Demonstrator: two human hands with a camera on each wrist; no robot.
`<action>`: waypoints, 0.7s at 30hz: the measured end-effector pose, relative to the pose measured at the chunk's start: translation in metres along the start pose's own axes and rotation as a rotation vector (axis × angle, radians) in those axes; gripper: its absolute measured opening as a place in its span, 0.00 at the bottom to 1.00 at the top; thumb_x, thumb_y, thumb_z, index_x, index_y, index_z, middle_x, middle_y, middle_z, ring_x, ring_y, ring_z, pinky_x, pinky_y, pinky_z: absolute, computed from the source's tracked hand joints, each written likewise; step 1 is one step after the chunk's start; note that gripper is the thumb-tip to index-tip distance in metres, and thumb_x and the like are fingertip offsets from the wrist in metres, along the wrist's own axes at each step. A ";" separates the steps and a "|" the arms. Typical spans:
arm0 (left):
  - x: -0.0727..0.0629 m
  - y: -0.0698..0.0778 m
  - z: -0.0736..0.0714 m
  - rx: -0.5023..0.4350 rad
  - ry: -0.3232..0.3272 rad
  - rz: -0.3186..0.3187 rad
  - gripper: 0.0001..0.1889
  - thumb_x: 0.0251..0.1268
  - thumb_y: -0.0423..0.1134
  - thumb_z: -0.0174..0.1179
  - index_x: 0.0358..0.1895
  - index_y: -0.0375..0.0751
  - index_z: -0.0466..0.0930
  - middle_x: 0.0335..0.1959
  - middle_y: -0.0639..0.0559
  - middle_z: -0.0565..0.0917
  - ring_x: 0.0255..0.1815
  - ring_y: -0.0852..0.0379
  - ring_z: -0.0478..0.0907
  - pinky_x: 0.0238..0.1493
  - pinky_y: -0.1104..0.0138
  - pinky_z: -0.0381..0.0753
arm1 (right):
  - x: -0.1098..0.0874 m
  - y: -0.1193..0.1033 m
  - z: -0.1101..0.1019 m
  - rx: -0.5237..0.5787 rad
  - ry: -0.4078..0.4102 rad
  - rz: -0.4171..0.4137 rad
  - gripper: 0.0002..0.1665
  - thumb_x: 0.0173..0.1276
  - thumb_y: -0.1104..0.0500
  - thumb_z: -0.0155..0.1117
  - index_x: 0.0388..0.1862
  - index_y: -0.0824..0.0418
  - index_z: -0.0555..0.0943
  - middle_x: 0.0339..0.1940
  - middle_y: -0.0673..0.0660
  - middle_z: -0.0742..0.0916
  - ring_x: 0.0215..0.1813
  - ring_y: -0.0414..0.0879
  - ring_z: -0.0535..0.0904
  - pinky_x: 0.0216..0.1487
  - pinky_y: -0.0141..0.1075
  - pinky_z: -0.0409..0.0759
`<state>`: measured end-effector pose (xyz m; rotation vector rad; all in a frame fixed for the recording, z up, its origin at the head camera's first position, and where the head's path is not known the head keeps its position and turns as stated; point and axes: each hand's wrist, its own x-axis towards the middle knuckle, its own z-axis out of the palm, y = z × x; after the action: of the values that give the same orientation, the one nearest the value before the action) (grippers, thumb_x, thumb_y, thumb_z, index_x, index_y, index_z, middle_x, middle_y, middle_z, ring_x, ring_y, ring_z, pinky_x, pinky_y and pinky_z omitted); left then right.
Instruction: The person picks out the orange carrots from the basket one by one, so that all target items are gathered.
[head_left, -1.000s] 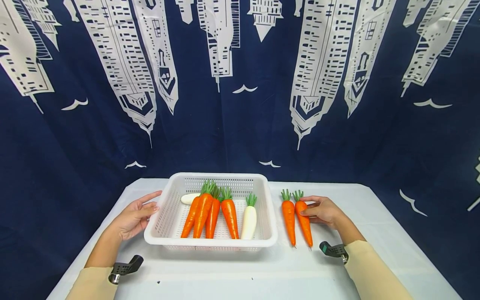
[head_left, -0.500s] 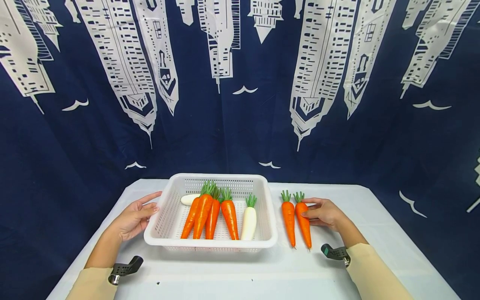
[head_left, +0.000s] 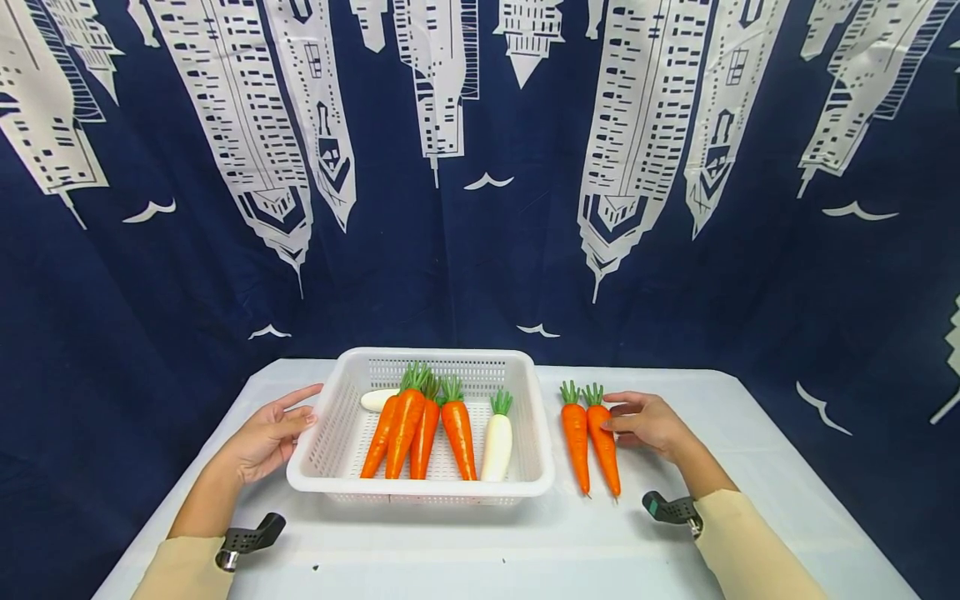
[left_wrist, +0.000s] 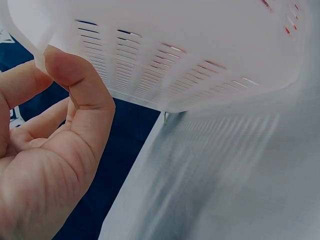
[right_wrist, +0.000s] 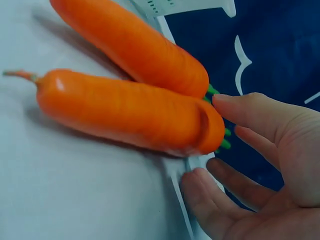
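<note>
A white plastic basket (head_left: 420,487) with slotted walls holds several orange carrots (head_left: 406,433), a white radish with green leaves (head_left: 497,447) and another white piece (head_left: 379,400) at the back left. My left hand (head_left: 264,437) pinches the basket's left rim between thumb and fingers, as the left wrist view shows up close. To the basket's right lie two carrots side by side, a left carrot (head_left: 575,437) and a right carrot (head_left: 602,446), leaves pointing away. My right hand (head_left: 647,423) is at the leafy end of the right carrot, its fingers apart and loosely extended, fingertips right at its side.
Everything rests on a white-covered table (head_left: 420,550). Behind it hangs a dark blue curtain (head_left: 450,275) with white buildings and birds. A wrist-worn black camera (head_left: 255,533) sits on the left forearm, another black camera (head_left: 671,505) on the right.
The right carrot has shifted slightly left, closer to its neighbour, with my right hand beside it. My left hand and the basket have stayed in place.
</note>
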<state>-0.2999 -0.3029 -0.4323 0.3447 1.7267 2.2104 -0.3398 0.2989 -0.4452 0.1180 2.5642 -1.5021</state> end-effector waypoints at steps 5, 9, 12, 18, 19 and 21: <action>0.000 0.000 -0.001 -0.004 -0.005 0.004 0.35 0.74 0.22 0.51 0.80 0.38 0.50 0.53 0.56 0.87 0.51 0.58 0.87 0.54 0.60 0.87 | -0.004 -0.009 0.003 -0.099 0.083 -0.105 0.36 0.62 0.57 0.76 0.69 0.64 0.77 0.68 0.72 0.79 0.58 0.61 0.83 0.54 0.48 0.87; 0.000 0.000 -0.001 -0.001 -0.001 0.003 0.35 0.74 0.22 0.52 0.80 0.39 0.50 0.52 0.56 0.87 0.51 0.58 0.87 0.54 0.59 0.87 | -0.007 -0.019 0.006 -0.101 0.120 -0.169 0.35 0.63 0.55 0.76 0.68 0.63 0.78 0.68 0.71 0.80 0.65 0.65 0.80 0.57 0.50 0.85; 0.000 0.000 -0.001 0.000 -0.001 0.002 0.35 0.74 0.22 0.51 0.80 0.39 0.50 0.52 0.56 0.87 0.51 0.58 0.87 0.54 0.60 0.87 | -0.009 -0.029 0.010 -0.096 0.133 -0.175 0.34 0.64 0.54 0.76 0.68 0.60 0.79 0.67 0.68 0.81 0.66 0.64 0.79 0.60 0.51 0.84; 0.000 0.001 -0.001 -0.005 -0.009 0.004 0.36 0.74 0.22 0.51 0.80 0.38 0.49 0.53 0.56 0.87 0.52 0.58 0.86 0.54 0.60 0.87 | -0.014 -0.047 0.019 -0.069 0.104 -0.174 0.32 0.64 0.53 0.76 0.66 0.58 0.80 0.68 0.66 0.81 0.66 0.61 0.79 0.67 0.57 0.78; 0.000 0.000 -0.001 -0.005 -0.009 0.003 0.36 0.74 0.22 0.51 0.80 0.38 0.48 0.53 0.56 0.87 0.52 0.58 0.86 0.54 0.60 0.87 | -0.016 -0.050 0.020 -0.065 0.098 -0.177 0.32 0.64 0.53 0.76 0.66 0.58 0.81 0.68 0.66 0.81 0.65 0.60 0.80 0.67 0.57 0.78; 0.000 0.000 -0.002 -0.004 -0.009 0.003 0.36 0.74 0.22 0.51 0.80 0.38 0.48 0.53 0.56 0.87 0.52 0.58 0.86 0.54 0.60 0.87 | -0.018 -0.056 0.023 -0.057 0.087 -0.185 0.32 0.64 0.53 0.76 0.66 0.58 0.81 0.67 0.65 0.82 0.64 0.59 0.81 0.66 0.55 0.80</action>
<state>-0.3005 -0.3044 -0.4324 0.3558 1.7179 2.2113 -0.3285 0.2514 -0.4046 -0.0642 2.7505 -1.5136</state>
